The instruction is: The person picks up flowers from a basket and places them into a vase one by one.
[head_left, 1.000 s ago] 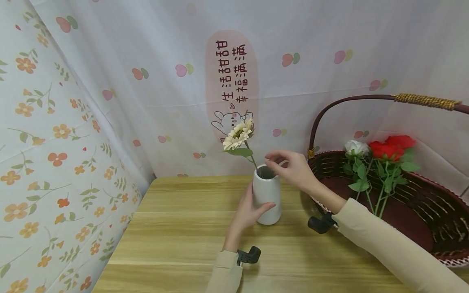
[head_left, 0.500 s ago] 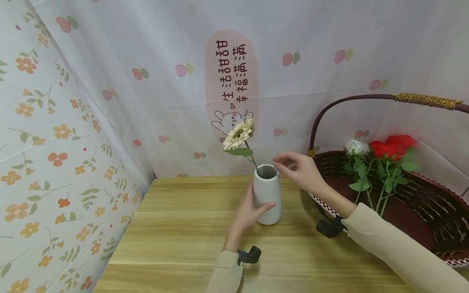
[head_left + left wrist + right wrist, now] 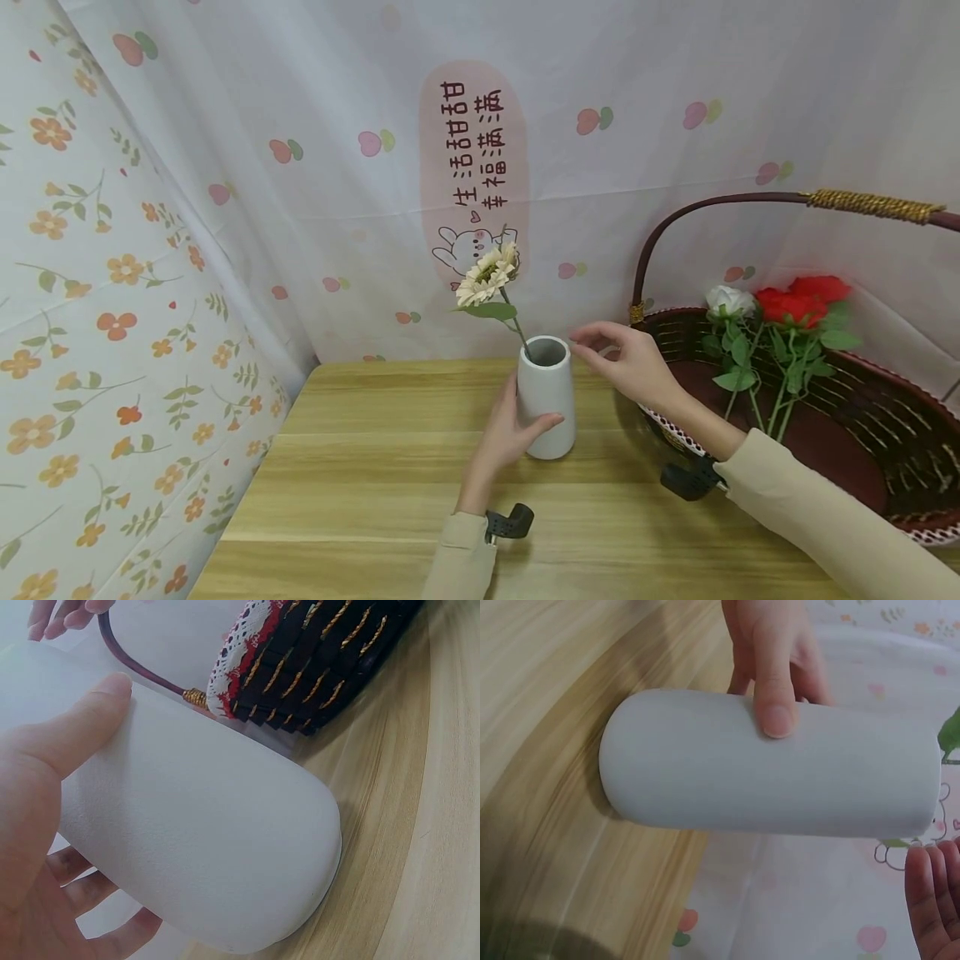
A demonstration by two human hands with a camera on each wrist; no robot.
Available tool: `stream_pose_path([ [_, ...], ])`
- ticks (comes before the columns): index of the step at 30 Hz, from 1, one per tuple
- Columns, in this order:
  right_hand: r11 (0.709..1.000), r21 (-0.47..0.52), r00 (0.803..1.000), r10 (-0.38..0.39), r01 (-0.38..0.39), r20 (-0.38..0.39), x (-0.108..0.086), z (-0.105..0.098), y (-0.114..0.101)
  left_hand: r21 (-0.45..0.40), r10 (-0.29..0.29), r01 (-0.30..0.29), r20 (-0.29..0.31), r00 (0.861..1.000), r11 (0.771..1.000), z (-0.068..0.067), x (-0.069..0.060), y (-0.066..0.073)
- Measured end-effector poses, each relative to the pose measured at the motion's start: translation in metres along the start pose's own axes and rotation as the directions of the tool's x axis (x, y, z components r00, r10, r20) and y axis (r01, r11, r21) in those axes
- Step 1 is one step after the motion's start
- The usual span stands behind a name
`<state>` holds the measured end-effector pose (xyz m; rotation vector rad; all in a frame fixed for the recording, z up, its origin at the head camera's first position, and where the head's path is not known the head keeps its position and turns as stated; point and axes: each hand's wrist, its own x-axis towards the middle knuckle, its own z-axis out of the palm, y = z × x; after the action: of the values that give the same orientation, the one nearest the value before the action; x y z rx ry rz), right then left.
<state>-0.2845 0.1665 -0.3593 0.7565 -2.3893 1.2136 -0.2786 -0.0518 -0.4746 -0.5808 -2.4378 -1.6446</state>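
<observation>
A white vase (image 3: 546,408) stands upright on the wooden table, and my left hand (image 3: 507,429) grips its side. In the left wrist view the thumb lies across the near face of the vase (image 3: 217,825), with the other fingers behind it. A cream daisy-like flower (image 3: 487,279) leans left out of the vase's mouth; its lower stem is hidden inside. My right hand (image 3: 632,358) is beside the rim on the right, fingers loosely bent, holding nothing. The right wrist view shows its fingertips (image 3: 922,885) apart from the vase.
A dark woven basket (image 3: 847,467) with an arched handle (image 3: 750,198) stands on the right. Inside lie a white rose (image 3: 729,302) and red roses (image 3: 795,307) with green stems. Patterned curtains (image 3: 322,208) hang behind and to the left of the table (image 3: 360,467).
My right hand has drawn back to the right from above the vase's mouth. The left hand, vase and cream flower have stayed in place.
</observation>
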Motion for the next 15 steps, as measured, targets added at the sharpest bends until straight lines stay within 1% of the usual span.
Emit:
stream_pose_path([
  [4, 1.0, -0.012, 1.0, 0.013, -0.013, -0.013, -0.004, -0.005, 0.002, -0.002, -0.005, 0.005, -0.002, 1.0, 1.0, 0.0, 0.0, 0.0],
  [9, 0.999, -0.001, 0.999, 0.043, -0.043, -0.007, -0.012, -0.014, 0.006, -0.004, -0.015, 0.015, -0.003, 1.0, 1.0, -0.001, -0.001, 0.001],
  [15, 0.999, 0.002, 0.999, 0.047, -0.047, -0.027, -0.021, -0.027, 0.014, -0.002, -0.02, 0.02, -0.001, 1.0, 1.0, -0.001, -0.002, 0.002],
])
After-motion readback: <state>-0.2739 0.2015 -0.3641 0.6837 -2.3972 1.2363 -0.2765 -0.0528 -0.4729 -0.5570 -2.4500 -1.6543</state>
